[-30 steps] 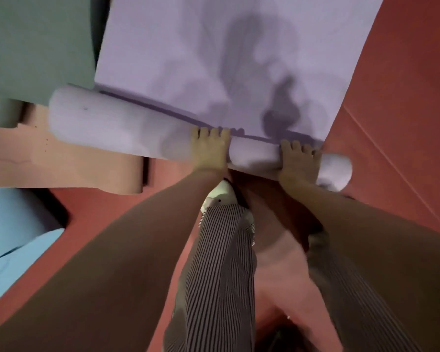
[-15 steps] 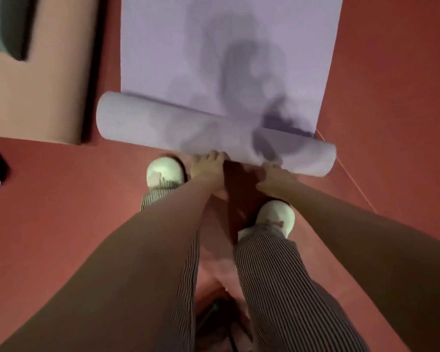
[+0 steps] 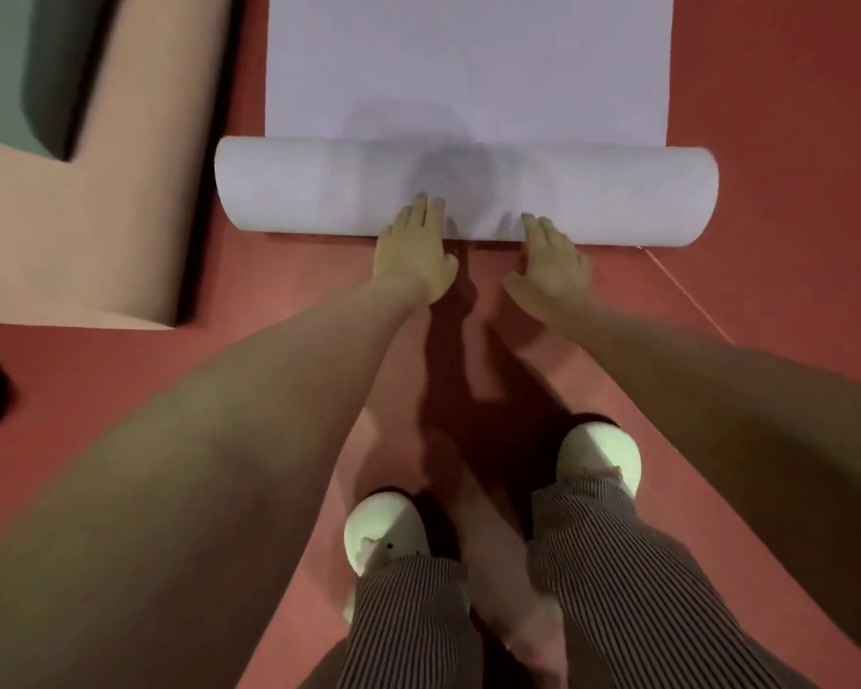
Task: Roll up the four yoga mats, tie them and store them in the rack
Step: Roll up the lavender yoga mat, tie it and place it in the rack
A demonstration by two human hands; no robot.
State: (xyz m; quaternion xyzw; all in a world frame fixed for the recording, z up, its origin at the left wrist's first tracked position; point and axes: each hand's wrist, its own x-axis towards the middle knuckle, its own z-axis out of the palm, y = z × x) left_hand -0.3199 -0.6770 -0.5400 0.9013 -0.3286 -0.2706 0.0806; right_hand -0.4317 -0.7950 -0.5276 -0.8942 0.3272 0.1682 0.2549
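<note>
Now the lilac mat roll (image 3: 319, 191) lies level across the upper middle of the frame, no longer askew. The left hand (image 3: 411, 251) and right hand (image 3: 550, 263), fingers straight, press its near side. The unrolled mat (image 3: 468, 67) beyond is still long, so rolling probably continues.

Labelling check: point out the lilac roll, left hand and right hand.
lilac roll (image 3: 314, 189): head view, bare left stretch of the rolled part.
left hand (image 3: 411, 251): head view, back of the hand.
right hand (image 3: 550, 266): head view, back of the hand.
</note>
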